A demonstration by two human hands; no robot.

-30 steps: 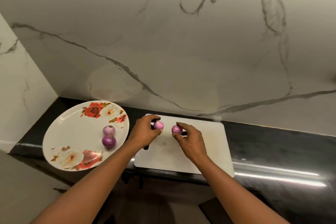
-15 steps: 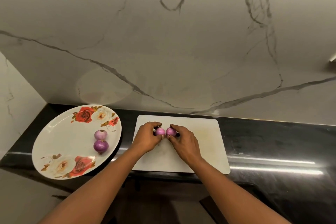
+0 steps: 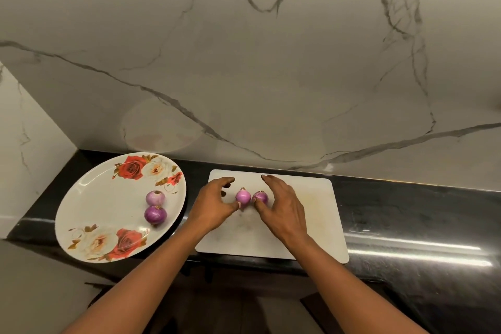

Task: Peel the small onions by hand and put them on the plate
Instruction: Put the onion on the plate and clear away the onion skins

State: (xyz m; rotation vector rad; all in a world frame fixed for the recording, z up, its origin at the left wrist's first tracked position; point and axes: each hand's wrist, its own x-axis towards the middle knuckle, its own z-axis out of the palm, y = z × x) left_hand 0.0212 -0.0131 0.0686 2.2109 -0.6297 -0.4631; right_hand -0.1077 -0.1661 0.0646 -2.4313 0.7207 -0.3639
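Left onion (image 3: pixel 242 197) and right onion (image 3: pixel 260 197) side by side mid cutting board (image 3: pixel 311 214), just beside each other, maybe touching; cannot tell. Pink-purple, glossy, stem tips pointing far. Skin on or off: unclear at this size. Likely light, firm and round, so prone to rolling. Smooth outer layer probably slippery under dry fingertips. Any papery skin likely brittle, apt to tear off in flakes. Best hold, by judgement: pinch across the belly with thumb and two fingers of one hand, pick at tip or root end with the other, the easiest spot for lifting skin.

Left hand (image 3: pixel 214 203) arched over left onion, thumb touching its near-left side, other fingers lifted clear, nothing gripped. Right hand (image 3: pixel 282 206) with fingers stretched far past right onion, thumb against its near side, likewise not gripping.

Far plate onion (image 3: pixel 155 197) and near plate onion (image 3: pixel 155 215) touching, on right part of floral plate (image 3: pixel 89 198), left of board. Plate and board on glossy black counter (image 3: pixel 406 214). Marble-veined wall (image 3: pixel 244 62) behind.
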